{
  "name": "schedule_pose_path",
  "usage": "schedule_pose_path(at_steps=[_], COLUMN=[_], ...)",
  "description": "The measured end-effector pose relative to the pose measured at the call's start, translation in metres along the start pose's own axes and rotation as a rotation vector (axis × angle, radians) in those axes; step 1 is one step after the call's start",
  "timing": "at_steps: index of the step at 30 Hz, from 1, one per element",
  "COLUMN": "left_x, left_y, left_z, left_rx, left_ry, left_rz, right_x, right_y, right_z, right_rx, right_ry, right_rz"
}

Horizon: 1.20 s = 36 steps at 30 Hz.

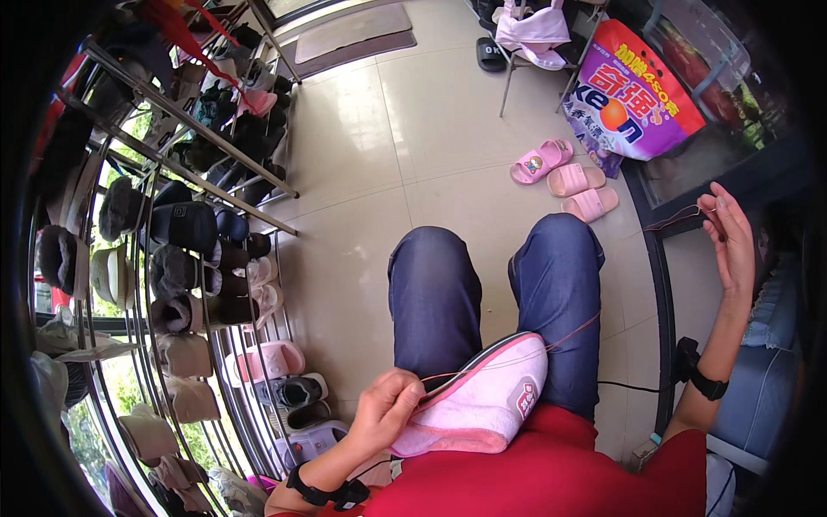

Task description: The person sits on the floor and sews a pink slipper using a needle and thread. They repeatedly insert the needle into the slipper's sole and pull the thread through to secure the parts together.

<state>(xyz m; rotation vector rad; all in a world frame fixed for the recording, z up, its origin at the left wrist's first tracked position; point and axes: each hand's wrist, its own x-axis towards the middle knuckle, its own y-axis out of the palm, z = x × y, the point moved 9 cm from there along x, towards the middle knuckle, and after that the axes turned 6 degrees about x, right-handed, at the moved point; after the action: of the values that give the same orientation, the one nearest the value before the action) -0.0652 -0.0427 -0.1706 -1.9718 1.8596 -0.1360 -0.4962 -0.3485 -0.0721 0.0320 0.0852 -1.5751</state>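
Note:
A pink-and-white fabric slipper with a dark sole edge and a small patch lies on its side across my lap. My left hand is closed at the sole edge of the slipper, fingers curled; a loop of thin reddish-brown thread comes out beside its fingertips. Out to the far right, my right hand is raised, thumb and forefinger pinching the thread, the other fingers loosely bent. From the slipper's toe the thread runs over my right knee toward that hand. Whether a needle is in the pinch is too small to tell.
A metal rack full of shoes stands along the left. Pink slippers lie on the tiled floor near a purple and red bag beside a chair. A blue padded seat is at my right. Both wrists wear black bands.

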Motion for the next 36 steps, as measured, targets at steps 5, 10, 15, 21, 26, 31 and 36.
schedule_pose_path(at_steps=[5, 10, 15, 21, 26, 31, 36], left_x=[0.024, 0.045, 0.043, 0.051, 0.069, 0.048, 0.018], left_y=[-0.053, -0.136, -0.113, -0.133, -0.112, -0.081, -0.047], left_z=[0.005, -0.012, -0.02, -0.019, -0.065, -0.089, -0.074], left_rx=[-1.055, -1.326, -1.115, -1.155, -0.157, 0.175, 0.164], left_ry=[-0.132, -0.004, -0.023, 0.028, 0.078, 0.163, 0.137], left_rz=[-0.118, -0.179, -0.165, -0.277, -0.41, -0.247, -0.108], right_x=[0.004, 0.014, 0.003, 0.015, 0.019, -0.043, -0.162], right_y=[-0.005, -0.01, 0.031, -0.01, -0.032, 0.106, 0.281], right_z=[-0.039, -0.105, -0.145, -0.154, -0.122, -0.063, -0.049], right_rx=[0.186, 0.468, 0.621, 0.79, 0.717, 0.337, 0.233], right_ry=[0.128, 0.267, 0.366, 0.395, 0.248, 0.195, 0.46], right_rz=[-0.022, 0.004, -0.013, -0.116, 0.028, 0.241, 1.056])
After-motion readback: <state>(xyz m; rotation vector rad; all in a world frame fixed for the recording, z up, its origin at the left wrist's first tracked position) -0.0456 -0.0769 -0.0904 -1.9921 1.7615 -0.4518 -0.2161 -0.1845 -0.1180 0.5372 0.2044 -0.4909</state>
